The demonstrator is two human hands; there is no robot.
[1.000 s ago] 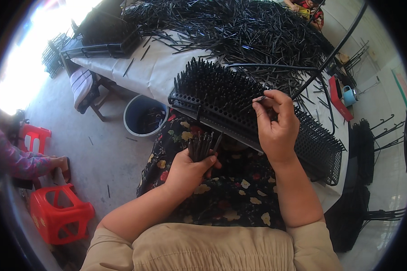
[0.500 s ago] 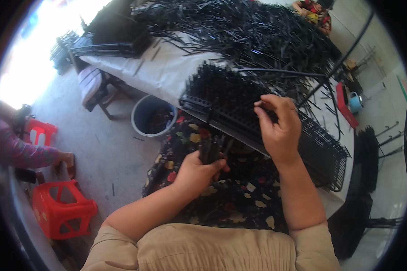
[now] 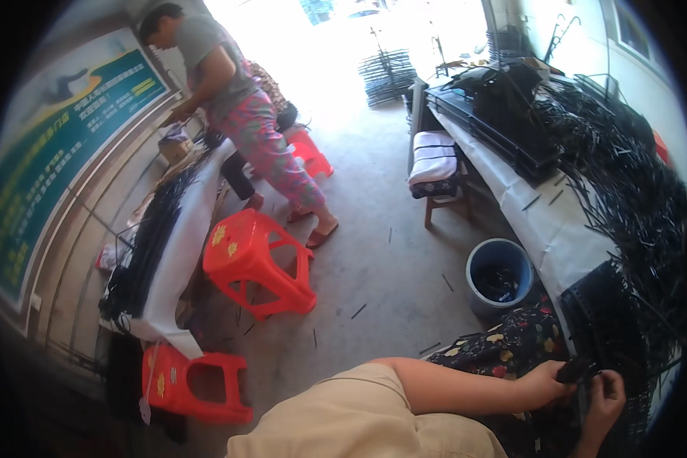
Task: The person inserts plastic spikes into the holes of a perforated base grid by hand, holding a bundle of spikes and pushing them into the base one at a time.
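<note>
Both of my hands are at the lower right, beside the table edge. In my closed left hand [image 3: 543,385] is a bundle of thin black strips [image 3: 571,372], held over my dark floral-clothed lap [image 3: 511,343]. My right hand [image 3: 607,395] is close beside the bundle with thumb and fingers pinched together; whatever is between them is too small or hidden. Just past the hands, a black rack [image 3: 599,305] packed with dark upright pieces lies along the table's near edge. Its lower part is dark and hard to make out.
Loose black strips [image 3: 626,168] heap on the white-covered table [image 3: 515,210], near black trays [image 3: 496,126]. A blue bucket [image 3: 471,286] stands below. Red stools [image 3: 244,237] and scattered strips are on the floor. A person [image 3: 240,99] leans over the left table [image 3: 179,278].
The view has swung left, so my hands and the rack now appear at the lower right. My right hand has come from above the rack down beside the strip bundle.
</note>
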